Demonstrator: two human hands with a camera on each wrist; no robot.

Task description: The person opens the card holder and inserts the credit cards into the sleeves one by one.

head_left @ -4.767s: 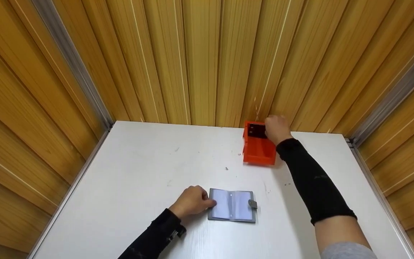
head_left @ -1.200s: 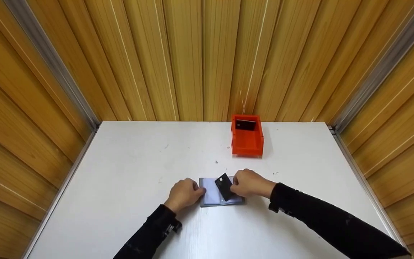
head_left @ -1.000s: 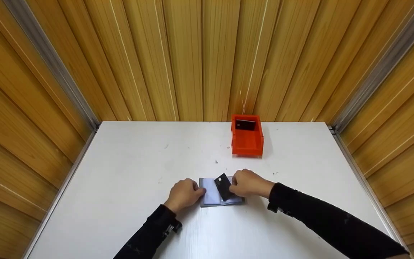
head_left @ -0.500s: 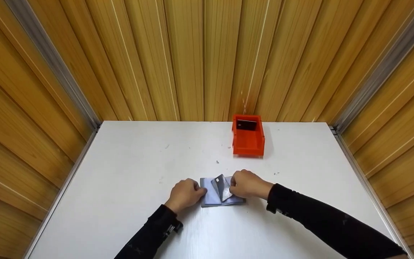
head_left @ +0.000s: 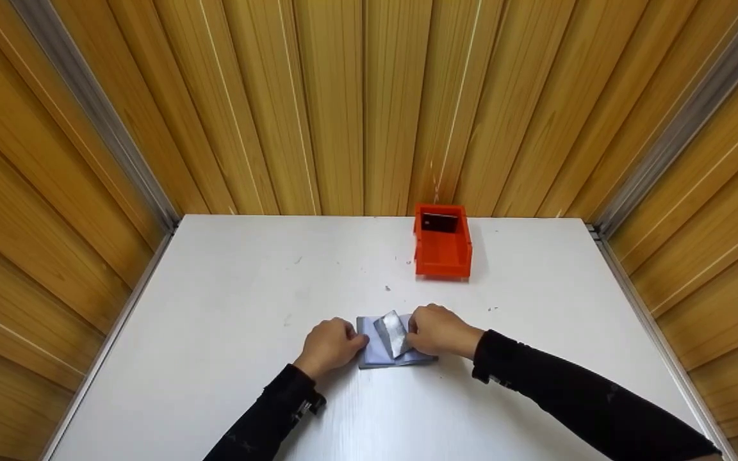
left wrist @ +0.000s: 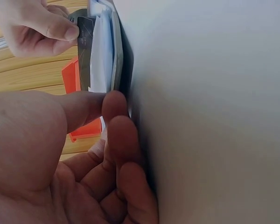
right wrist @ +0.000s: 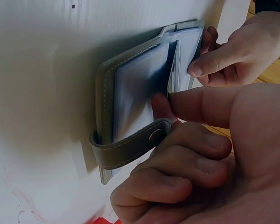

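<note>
A grey card holder (head_left: 369, 358) lies spread open on the white table, its clear plastic sleeves (right wrist: 135, 88) facing up. My left hand (head_left: 330, 346) pinches the holder's left edge between thumb and fingers. Over the middle of the holder, my right hand (head_left: 439, 330) pinches a bank card (head_left: 392, 334) that stands tilted and catches the light. In the left wrist view the card's dark face (left wrist: 85, 51) shows faint print, close beside the sleeves. A grey strap (right wrist: 130, 147) with a metal snap curves up from the holder's right side, by my right hand's fingers.
Toward the back of the table stands a red open-front bin (head_left: 442, 269) with a dark card (head_left: 439, 222) leaning against its rear wall. Wood-patterned panels (head_left: 330, 109) enclose the table at the back and sides.
My right hand has come from the red bin to the holder with the card. Over the last second the card's face has turned from dark to shiny, while my left hand keeps its place.
</note>
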